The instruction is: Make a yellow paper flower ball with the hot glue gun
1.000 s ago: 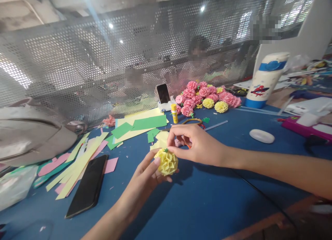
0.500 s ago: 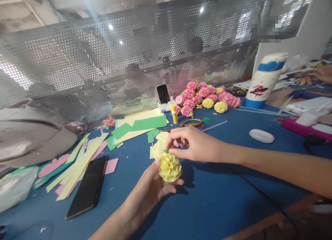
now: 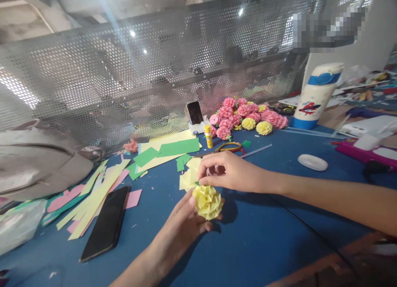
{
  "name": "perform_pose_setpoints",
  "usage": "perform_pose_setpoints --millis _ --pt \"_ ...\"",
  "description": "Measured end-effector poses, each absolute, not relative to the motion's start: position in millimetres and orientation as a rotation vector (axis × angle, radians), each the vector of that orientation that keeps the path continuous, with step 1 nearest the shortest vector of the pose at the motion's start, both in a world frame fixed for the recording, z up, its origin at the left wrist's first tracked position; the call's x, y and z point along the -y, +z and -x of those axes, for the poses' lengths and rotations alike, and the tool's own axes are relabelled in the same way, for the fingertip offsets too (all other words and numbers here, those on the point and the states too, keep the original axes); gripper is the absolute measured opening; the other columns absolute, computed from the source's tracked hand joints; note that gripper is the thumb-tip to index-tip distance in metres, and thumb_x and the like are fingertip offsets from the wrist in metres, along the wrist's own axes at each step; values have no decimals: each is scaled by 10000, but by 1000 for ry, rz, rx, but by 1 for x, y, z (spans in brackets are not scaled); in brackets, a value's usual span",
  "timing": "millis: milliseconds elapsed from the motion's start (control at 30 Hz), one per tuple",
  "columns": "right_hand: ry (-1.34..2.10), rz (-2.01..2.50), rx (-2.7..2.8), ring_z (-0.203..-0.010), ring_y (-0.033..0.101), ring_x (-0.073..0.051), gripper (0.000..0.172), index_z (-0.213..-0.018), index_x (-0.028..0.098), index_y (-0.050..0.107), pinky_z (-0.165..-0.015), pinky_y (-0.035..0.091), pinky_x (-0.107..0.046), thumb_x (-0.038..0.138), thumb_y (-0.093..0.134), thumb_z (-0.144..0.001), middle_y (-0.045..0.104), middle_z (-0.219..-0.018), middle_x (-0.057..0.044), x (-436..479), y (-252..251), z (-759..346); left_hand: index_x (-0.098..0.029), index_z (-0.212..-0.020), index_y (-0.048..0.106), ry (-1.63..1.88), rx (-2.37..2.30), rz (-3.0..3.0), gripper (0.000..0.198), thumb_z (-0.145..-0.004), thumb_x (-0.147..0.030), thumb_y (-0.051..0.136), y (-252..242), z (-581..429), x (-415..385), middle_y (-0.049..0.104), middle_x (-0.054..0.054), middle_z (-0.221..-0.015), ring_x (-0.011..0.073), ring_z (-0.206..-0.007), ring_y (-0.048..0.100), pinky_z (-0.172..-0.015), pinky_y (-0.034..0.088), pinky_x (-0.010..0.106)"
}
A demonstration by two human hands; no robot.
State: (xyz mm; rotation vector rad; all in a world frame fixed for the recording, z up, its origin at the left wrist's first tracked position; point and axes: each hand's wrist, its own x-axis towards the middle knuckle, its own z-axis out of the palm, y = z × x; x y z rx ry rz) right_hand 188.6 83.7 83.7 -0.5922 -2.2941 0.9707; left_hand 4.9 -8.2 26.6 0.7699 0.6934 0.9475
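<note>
A round yellow paper flower (image 3: 207, 202) is held above the blue table, its folded petals turned toward me. My left hand (image 3: 182, 218) grips it from the left and below, thumb on its side. At the flower's upper left, my right hand (image 3: 218, 169) pinches a small green paper piece (image 3: 197, 182), mostly covered by the fingertips. Behind the right hand lie yellow paper pieces (image 3: 188, 176) and a pair of scissors (image 3: 229, 147). A yellow glue stick (image 3: 208, 137) stands upright farther back.
Pink and yellow paper flowers (image 3: 242, 115) are heaped by the perforated screen (image 3: 124, 80). On the left lie a black phone (image 3: 105, 223), paper strips (image 3: 96, 200) and a bag (image 3: 40, 159). Rightward are a bottle (image 3: 318, 96), a white oval object (image 3: 312, 162) and a magenta tool (image 3: 359, 151).
The yellow flower has turned in my left hand and shifted slightly right, showing more of its petal face. My right hand keeps its pinch at the green piece, nearly in place.
</note>
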Motion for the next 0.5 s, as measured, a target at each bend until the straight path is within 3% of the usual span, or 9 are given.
perform_pose_setpoints --millis 167,300,433,500 --pt "1012 507 2291 -710 517 -87 56 -833 170 714 -595 372 -213 217 685 -843 662 -839 5 -78 84 -189 -191 -1249 579 959 -781 -986 585 -741 -354 819 32 -8 10 684 120 -1067 263 -934 682 -694 468 267" --pt "1165 519 2119 -684 532 -91 106 -843 160 686 -584 406 -216 265 670 -849 654 -817 -8 -74 90 -189 -211 -1201 603 1043 -672 -934 468 -787 -359 761 32 -3 10 675 91 -1044 258 -918 691 -710 491 282" --pt "1206 555 1999 -677 555 -91 77 -831 173 646 -575 442 -208 248 648 -845 636 -784 1 -73 97 -190 -237 -1318 536 1172 -543 -708 526 -831 -383 670 33 6 8 661 97 -1186 268 -1068 649 -866 503 325" --pt "1205 545 1990 -700 565 -95 67 -823 177 636 -580 450 -207 242 646 -839 634 -798 -1 -74 97 -190 -201 -1358 502 1186 -534 -640 545 -853 -373 617 34 10 6 661 115 -1198 238 -1055 643 -871 507 308"
